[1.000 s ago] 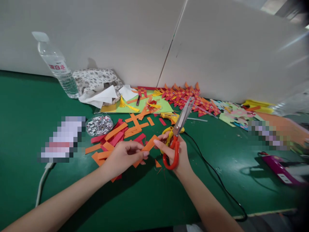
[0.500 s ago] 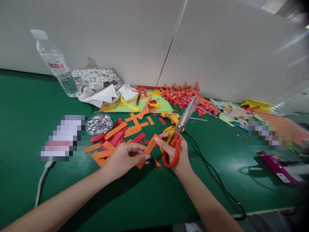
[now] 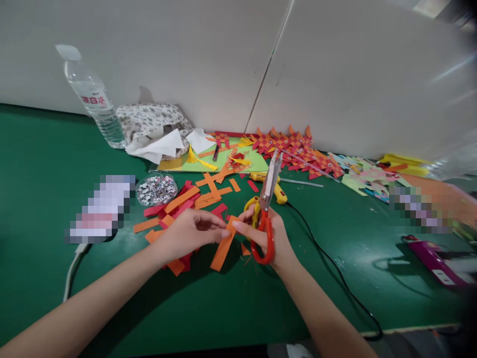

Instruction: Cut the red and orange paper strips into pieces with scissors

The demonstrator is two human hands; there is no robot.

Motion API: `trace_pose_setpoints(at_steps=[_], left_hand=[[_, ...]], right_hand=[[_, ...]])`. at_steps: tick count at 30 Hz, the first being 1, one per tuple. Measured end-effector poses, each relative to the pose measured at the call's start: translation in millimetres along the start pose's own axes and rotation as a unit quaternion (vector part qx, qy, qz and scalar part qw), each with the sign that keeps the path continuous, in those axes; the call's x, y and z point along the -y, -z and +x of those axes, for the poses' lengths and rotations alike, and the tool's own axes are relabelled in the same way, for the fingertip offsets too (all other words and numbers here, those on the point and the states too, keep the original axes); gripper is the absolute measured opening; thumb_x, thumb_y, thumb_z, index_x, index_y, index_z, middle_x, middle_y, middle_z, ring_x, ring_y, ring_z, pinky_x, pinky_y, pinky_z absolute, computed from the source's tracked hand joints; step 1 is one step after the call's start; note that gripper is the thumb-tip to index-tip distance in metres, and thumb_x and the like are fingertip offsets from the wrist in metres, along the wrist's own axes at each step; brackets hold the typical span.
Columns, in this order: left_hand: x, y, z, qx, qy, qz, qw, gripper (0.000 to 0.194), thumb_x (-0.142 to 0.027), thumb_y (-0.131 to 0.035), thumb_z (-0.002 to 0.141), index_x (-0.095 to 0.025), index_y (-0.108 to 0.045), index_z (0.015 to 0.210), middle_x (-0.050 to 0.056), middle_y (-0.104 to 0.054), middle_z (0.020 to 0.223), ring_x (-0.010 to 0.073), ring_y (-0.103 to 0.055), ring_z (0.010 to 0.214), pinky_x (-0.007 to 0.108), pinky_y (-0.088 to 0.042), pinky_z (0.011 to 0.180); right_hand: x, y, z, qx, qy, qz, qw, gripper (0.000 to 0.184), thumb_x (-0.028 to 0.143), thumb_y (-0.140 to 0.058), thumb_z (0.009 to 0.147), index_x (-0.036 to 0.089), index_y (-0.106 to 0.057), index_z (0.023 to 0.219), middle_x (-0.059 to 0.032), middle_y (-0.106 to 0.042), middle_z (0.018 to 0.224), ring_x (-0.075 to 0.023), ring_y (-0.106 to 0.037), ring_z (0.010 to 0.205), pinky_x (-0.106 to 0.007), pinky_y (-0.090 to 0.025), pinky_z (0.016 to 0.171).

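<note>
An orange paper strip [image 3: 222, 249] slants between my two hands over the table. My left hand [image 3: 192, 232] pinches its upper part between thumb and fingers. My right hand [image 3: 278, 238] has the scissors [image 3: 267, 199] looped on it by their red and yellow handles, blades pointing up and away. The thumb and fingertips of that same hand touch the strip's top end. To the left, partly behind my left hand, lies a pile of red and orange paper strips [image 3: 182, 199]. A small orange scrap [image 3: 245, 249] rests below the scissors' handles.
Beyond the strips are a tub of googly eyes [image 3: 156, 189], a yellow glue gun [image 3: 280, 193] with a black cord, and woven paper fish [image 3: 294, 149]. A water bottle [image 3: 95, 99], a tissue pouch [image 3: 154, 124] and a phone [image 3: 104, 209] stand or lie left. A purple device [image 3: 432, 261] lies right.
The scissors have swung more upright and shifted left. My left hand's grip has moved up the strip, so more of its lower end shows.
</note>
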State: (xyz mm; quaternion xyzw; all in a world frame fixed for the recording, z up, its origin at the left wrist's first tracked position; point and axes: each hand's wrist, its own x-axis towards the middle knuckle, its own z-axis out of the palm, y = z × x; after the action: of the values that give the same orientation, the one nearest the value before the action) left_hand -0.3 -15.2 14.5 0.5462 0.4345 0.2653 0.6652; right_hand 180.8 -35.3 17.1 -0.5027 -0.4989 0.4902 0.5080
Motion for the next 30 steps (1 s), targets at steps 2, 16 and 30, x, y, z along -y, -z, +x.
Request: trace_pose_setpoints(at_steps=[2, 16, 30], left_hand=[[2.6, -1.3, 0.6, 0.012, 0.008, -0.002, 1.000, 0.016, -0.031, -0.073, 0.064, -0.018, -0.070, 0.072, 0.001, -0.068, 0.064, 0.0118, -0.062, 0.060, 0.022, -0.051, 0.062], [0.1, -9.4, 2.3, -0.123, -0.024, -0.141, 0.982, 0.024, -0.033, -0.080, 0.056, -0.016, -0.069, 0.069, 0.001, -0.066, 0.059, 0.0095, -0.060, 0.053, 0.018, -0.050, 0.054], [-2.1, -2.0, 3.1, -0.273, -0.160, -0.197, 0.928, 0.019, -0.028, -0.075, 0.067, -0.016, -0.062, 0.075, -0.004, -0.058, 0.064, 0.0037, -0.049, 0.051, 0.012, -0.042, 0.048]], right_hand=[[2.2, -1.3, -1.0, 0.012, -0.004, -0.022, 1.000, 0.038, 0.032, -0.082, 0.053, 0.022, -0.049, 0.069, 0.0033, -0.059, 0.067, -0.0138, -0.058, 0.063, -0.031, -0.050, 0.065], [-7.2, -4.1, -3.6, 0.054, -0.018, -0.054, 0.997, 0.041, 0.029, -0.081, 0.053, 0.022, -0.045, 0.072, 0.0044, -0.058, 0.064, -0.0117, -0.055, 0.057, -0.026, -0.048, 0.058], [-1.6, -3.3, -10.0, -0.020, 0.058, -0.413, 0.909, 0.036, 0.040, -0.071, 0.062, 0.022, -0.043, 0.077, 0.0016, -0.057, 0.073, -0.0121, -0.049, 0.055, -0.024, -0.037, 0.050]])
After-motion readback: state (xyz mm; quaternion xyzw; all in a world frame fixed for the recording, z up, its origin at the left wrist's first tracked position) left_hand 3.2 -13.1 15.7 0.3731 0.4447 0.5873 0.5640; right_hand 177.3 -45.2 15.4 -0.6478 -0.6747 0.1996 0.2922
